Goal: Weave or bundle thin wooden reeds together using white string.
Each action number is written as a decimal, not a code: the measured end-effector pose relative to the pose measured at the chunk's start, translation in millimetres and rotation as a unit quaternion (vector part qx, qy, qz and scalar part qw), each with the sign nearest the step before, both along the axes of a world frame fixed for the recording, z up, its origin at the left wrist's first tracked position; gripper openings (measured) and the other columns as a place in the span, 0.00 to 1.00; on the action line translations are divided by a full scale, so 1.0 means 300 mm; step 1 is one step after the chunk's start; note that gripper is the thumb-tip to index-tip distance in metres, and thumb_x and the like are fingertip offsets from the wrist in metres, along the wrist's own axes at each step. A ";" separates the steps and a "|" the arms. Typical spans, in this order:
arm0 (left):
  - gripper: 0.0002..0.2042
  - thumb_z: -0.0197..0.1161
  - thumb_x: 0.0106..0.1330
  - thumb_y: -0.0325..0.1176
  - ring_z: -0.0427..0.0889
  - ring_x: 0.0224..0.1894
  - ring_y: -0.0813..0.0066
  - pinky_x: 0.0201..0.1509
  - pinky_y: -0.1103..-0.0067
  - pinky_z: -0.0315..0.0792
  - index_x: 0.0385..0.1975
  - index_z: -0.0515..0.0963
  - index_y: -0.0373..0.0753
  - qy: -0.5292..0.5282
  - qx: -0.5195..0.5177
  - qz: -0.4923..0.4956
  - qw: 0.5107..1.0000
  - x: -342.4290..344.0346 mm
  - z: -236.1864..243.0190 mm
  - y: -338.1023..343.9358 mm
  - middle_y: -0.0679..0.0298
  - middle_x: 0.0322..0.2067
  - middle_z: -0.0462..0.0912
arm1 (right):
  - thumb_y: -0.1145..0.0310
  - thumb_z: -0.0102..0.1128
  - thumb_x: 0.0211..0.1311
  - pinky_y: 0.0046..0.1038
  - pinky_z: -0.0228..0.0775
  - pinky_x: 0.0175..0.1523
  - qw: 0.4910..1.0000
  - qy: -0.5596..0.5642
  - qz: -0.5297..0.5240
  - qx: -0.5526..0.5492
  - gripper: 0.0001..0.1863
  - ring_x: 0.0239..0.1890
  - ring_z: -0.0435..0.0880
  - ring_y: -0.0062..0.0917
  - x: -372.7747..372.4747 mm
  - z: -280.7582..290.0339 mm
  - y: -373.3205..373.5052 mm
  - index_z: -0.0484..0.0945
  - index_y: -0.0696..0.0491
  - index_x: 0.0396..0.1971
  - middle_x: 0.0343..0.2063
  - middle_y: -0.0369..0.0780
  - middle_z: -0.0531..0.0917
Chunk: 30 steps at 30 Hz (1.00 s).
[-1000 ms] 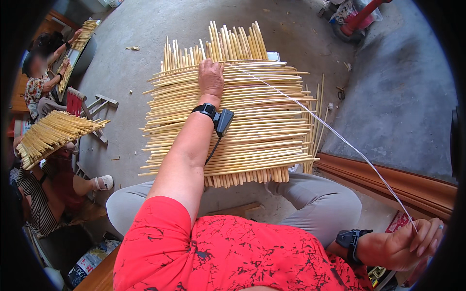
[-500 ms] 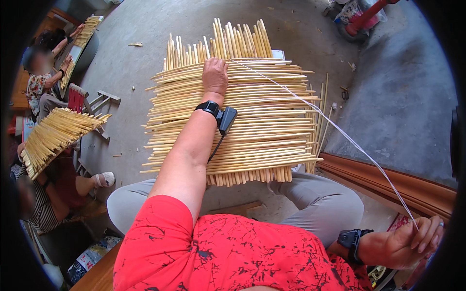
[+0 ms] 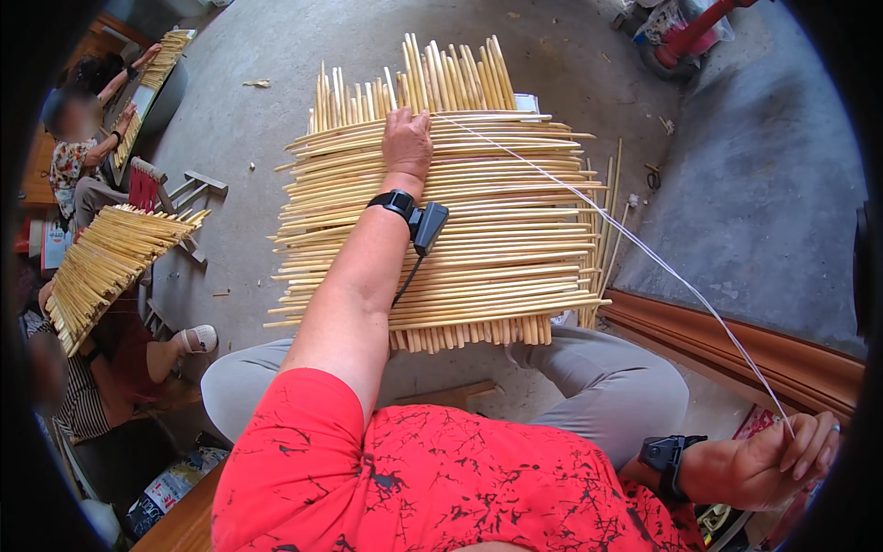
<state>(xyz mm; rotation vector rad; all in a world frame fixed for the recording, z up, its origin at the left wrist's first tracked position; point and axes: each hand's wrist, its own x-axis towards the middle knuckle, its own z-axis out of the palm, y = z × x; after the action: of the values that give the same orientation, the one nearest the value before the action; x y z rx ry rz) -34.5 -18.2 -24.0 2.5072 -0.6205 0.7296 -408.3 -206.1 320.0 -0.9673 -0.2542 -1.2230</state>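
Note:
A mat of pale yellow stalks [image 3: 497, 239] lies before me, its upper stalks running crosswise. Beneath them, lengthwise stalks [image 3: 457, 75] stick out at the far and near ends. My left hand [image 3: 407, 145] is closed at the mat's far edge, its fingers curled on the outermost stalks; the fingertips are partly hidden. From beside it, a white thread [image 3: 638, 241] runs taut to the lower right. There my right hand [image 3: 780, 460] pinches the thread, well away from the mat. Both wrists wear black straps with small devices.
Loose long stalks [image 3: 611, 216] lie right of the mat, with black scissors [image 3: 653, 178] on the floor beyond. A wooden sill [image 3: 727, 345] runs along the right. At left, a person nearby has another stalk mat [image 3: 115, 267]; other people work further back beside a folding stool [image 3: 175, 198].
My hands and the taut thread stay almost still. At left, the nearby person's stalk mat has tilted and shifted slightly.

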 end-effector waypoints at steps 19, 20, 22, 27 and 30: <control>0.09 0.58 0.57 0.38 0.71 0.45 0.62 0.52 0.72 0.66 0.33 0.80 0.42 0.050 0.036 0.008 0.998 0.003 -0.011 -0.019 0.59 0.37 0.76 | 0.85 0.46 0.46 0.17 0.49 0.21 0.992 -0.019 -0.069 -0.104 0.09 0.13 0.57 0.15 -0.053 0.013 0.033 0.61 0.55 0.17 0.13 0.35 0.61; 0.10 0.58 0.57 0.38 0.71 0.46 0.62 0.54 0.71 0.65 0.34 0.80 0.42 0.049 0.034 0.004 0.998 0.004 -0.012 -0.024 0.59 0.38 0.77 | 0.85 0.46 0.46 0.17 0.49 0.21 0.992 -0.018 -0.070 -0.105 0.09 0.13 0.57 0.15 -0.051 0.022 0.047 0.61 0.55 0.17 0.13 0.35 0.61; 0.10 0.57 0.58 0.38 0.72 0.48 0.62 0.56 0.70 0.63 0.35 0.79 0.42 0.037 0.045 0.009 0.998 0.015 -0.019 -0.005 0.58 0.39 0.77 | 0.83 0.50 0.50 0.16 0.53 0.19 0.990 0.130 0.000 -0.054 0.09 0.13 0.60 0.16 -0.029 0.037 0.101 0.60 0.56 0.23 0.15 0.35 0.63; 0.13 0.55 0.59 0.39 0.71 0.52 0.61 0.60 0.67 0.59 0.39 0.78 0.42 0.035 0.041 0.009 0.999 0.021 -0.038 -0.013 0.57 0.43 0.76 | 0.75 0.56 0.56 0.17 0.55 0.13 0.914 0.281 0.273 0.101 0.12 0.13 0.61 0.18 0.092 -0.003 0.213 0.58 0.55 0.29 0.18 0.37 0.65; 0.12 0.56 0.59 0.39 0.70 0.53 0.61 0.59 0.68 0.60 0.40 0.78 0.41 0.019 0.049 0.017 0.998 0.023 -0.044 0.014 0.57 0.44 0.76 | 0.72 0.56 0.56 0.16 0.55 0.11 0.895 0.377 0.217 0.096 0.12 0.12 0.67 0.19 0.163 -0.112 0.261 0.60 0.57 0.25 0.19 0.43 0.72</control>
<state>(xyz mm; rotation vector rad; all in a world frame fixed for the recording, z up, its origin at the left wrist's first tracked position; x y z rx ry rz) -27.7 -14.0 -37.3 2.6215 -0.6159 0.6774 -359.4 -127.7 286.3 -1.0691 0.2573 -0.3954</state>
